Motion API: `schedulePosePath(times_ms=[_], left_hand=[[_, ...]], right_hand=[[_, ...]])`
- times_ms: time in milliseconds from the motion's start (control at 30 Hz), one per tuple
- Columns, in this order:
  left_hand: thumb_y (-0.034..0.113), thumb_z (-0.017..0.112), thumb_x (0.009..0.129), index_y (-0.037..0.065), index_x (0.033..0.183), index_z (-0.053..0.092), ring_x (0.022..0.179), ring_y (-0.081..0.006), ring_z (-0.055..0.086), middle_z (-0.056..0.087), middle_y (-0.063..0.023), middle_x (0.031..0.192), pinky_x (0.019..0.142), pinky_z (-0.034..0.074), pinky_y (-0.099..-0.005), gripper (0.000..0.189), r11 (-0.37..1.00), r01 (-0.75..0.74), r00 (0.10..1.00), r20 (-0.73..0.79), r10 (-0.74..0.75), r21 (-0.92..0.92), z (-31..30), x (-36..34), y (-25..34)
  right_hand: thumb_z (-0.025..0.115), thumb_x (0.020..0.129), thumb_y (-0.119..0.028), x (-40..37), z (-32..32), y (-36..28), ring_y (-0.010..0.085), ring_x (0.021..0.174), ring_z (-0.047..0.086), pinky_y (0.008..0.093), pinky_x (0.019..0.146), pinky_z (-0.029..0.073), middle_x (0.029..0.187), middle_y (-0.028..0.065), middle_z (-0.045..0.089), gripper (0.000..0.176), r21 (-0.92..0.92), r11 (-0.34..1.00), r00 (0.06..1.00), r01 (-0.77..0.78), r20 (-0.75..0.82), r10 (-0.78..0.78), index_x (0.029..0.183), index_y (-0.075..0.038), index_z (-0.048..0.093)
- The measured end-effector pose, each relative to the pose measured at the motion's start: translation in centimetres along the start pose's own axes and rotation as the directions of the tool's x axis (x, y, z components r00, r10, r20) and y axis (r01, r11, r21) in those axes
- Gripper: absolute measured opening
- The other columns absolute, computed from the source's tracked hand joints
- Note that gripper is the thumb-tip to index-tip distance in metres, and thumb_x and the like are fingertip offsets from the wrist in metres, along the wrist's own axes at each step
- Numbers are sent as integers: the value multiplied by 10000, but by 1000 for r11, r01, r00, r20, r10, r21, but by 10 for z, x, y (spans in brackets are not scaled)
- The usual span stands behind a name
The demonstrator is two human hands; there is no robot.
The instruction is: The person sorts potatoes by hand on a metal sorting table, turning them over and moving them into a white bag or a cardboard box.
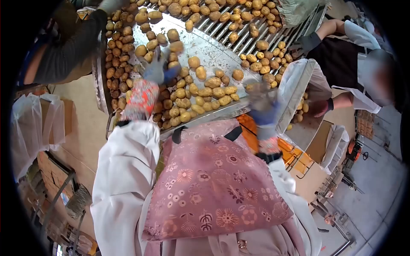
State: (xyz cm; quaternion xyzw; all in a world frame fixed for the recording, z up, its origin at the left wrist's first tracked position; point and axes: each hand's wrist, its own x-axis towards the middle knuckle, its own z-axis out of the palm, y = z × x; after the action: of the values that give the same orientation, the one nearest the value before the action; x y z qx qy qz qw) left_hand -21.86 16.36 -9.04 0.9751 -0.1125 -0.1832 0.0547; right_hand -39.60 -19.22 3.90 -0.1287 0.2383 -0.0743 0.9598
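Many potatoes point(205, 91) lie on a metal sorting table point(222, 62). My left hand point(159, 70), in a grey-blue glove, is over the potatoes at the table's left middle; its fingers are spread and smeared by motion at the tips. My right hand point(263, 102), also gloved, is at the table's front right edge beside a lined box. Motion blurs its fingers, so what it holds, if anything, cannot be made out. A pink patterned apron point(213, 183) covers my front.
A roller conveyor point(218, 32) carries potatoes at the back. The lined box point(294, 91) stands at the right, near a co-worker in a dark apron point(337, 59). Another person's sleeved arm point(70, 53) reaches in at upper left. Orange crates point(294, 155) are below the table.
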Motion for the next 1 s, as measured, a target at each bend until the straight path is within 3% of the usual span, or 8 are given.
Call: schedulePosePath(times_ms=[67, 167, 333, 567, 800, 867, 933, 1000], left_hand=[[512, 613, 900, 365, 1595, 137, 1371, -518, 374, 115, -111, 1669, 1099, 367, -643, 856, 999, -41, 991, 125, 43, -18, -21, -62, 32], [517, 592, 911, 336, 1578, 270, 1472, -531, 158, 186, -77, 1663, 1149, 187, -697, 762, 986, -143, 989, -36, 140, -85, 4, -134, 19], [408, 558, 965, 270, 1532, 397, 1436, -454, 311, 345, -78, 1600, 1165, 181, -630, 605, 994, 49, 981, -185, -66, -98, 41, -217, -33], [265, 617, 938, 181, 1469, 492, 1381, -456, 364, 421, -170, 1525, 1125, 322, -540, 552, 886, 171, 901, -295, -318, -431, 63, -286, -62], [418, 628, 912, 194, 1490, 451, 1381, -466, 361, 396, -156, 1538, 1097, 346, -598, 644, 965, 54, 780, -593, -200, -255, -13, -76, -71], [498, 627, 898, 207, 1493, 447, 1363, -477, 387, 412, -162, 1532, 1069, 381, -617, 686, 973, 92, 780, -592, -203, -213, -11, -41, -71], [669, 599, 838, 283, 1525, 396, 1421, -506, 294, 303, -123, 1608, 1017, 368, -725, 814, 925, 375, 885, -274, -377, -63, -16, -30, -67], [783, 552, 791, 336, 1550, 344, 1453, -537, 193, 205, -102, 1650, 1062, 191, -802, 905, 969, 245, 932, -285, -225, 36, 7, -82, -55]], right_hand=[[564, 958, -191, 36, 7, 66, 247, 1084, 630, 395, 920, 505, 1204, 65, 667, 454, -982, -182, 965, 45, -3, 261, 1407, -136, 520], [653, 856, -509, 34, 2, 151, 395, 1312, 510, 477, 1106, 387, 1510, 201, 434, 722, -214, -668, 701, 713, 262, 664, 1486, -228, 442], [776, 817, -301, 93, 12, 176, 373, 1312, 494, 427, 1122, 369, 1455, 202, 482, 701, -671, 46, 381, 740, 475, 793, 1431, -126, 485], [793, 744, -475, 55, 22, 96, 426, 1240, 497, 504, 1044, 435, 1401, 141, 479, 898, -67, -724, 727, 687, 73, 683, 1517, -262, 388], [660, 923, -388, 55, 17, 243, 335, 1123, 627, 436, 963, 487, 1416, 208, 506, 695, -394, -580, 615, 713, -47, 787, 1511, -166, 362], [652, 938, -377, 94, -18, 252, 359, 1098, 635, 429, 968, 490, 1321, 226, 581, 646, -676, -194, 465, 711, 244, 851, 1478, -116, 411], [712, 908, -331, 103, 80, 196, 334, 1092, 642, 418, 927, 500, 1226, 249, 635, 587, -945, -246, 611, 215, -67, 789, 1385, -58, 507], [739, 851, -307, 129, 82, 142, 358, 1034, 650, 419, 865, 522, 1150, 198, 657, 590, -433, -424, 605, 796, 541, 584, 1351, -71, 534]])
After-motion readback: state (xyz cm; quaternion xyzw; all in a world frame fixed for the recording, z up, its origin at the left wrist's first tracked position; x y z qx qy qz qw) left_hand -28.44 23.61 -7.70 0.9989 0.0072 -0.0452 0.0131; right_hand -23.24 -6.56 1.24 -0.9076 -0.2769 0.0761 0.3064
